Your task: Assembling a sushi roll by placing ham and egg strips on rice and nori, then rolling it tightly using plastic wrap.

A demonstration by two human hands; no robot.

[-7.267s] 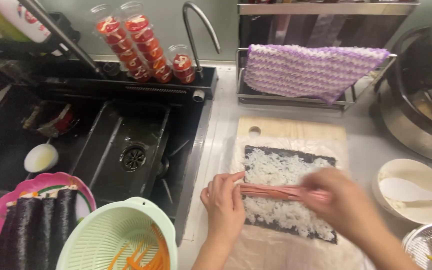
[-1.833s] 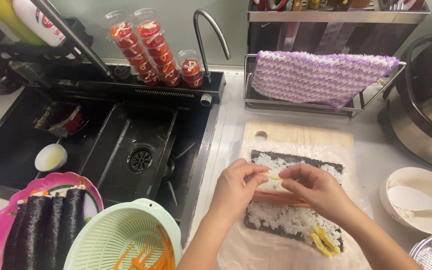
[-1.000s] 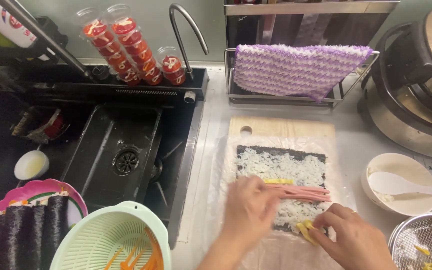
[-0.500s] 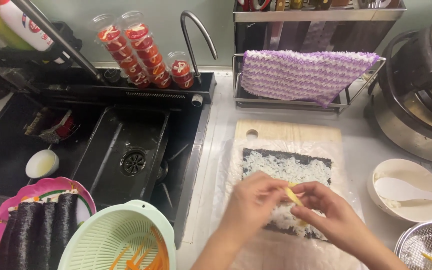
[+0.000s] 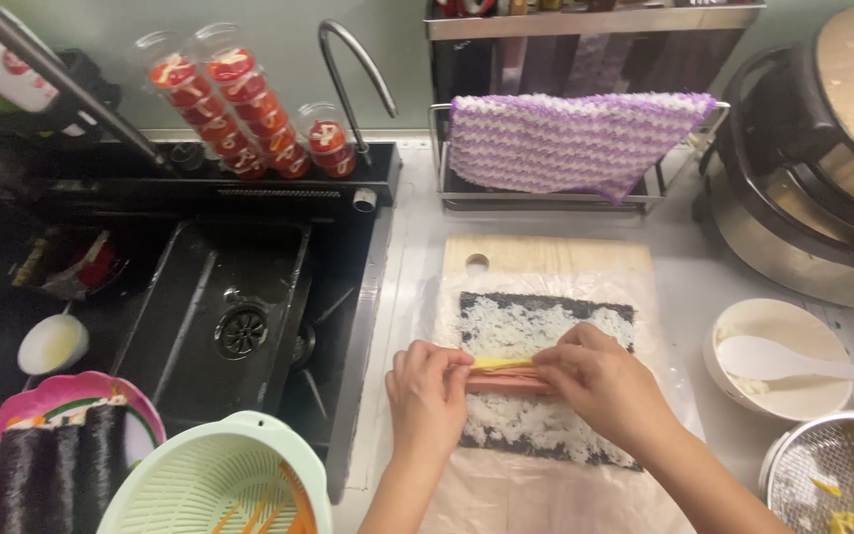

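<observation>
Since half a second ago your left hand (image 5: 427,391) and right hand (image 5: 600,381) closed pinching the yellow strip (image 5: 502,363) and ham (image 5: 501,379) on the rice (image 5: 526,326), where uneven pressing could have skewed them.

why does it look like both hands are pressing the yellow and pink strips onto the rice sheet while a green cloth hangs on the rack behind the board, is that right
Nearly. In the head view the cloth on the rack is purple and white, not green. The rest holds: the left hand and right hand press the yellow and pink strips onto the rice sheet, with the rack behind the board.
</observation>
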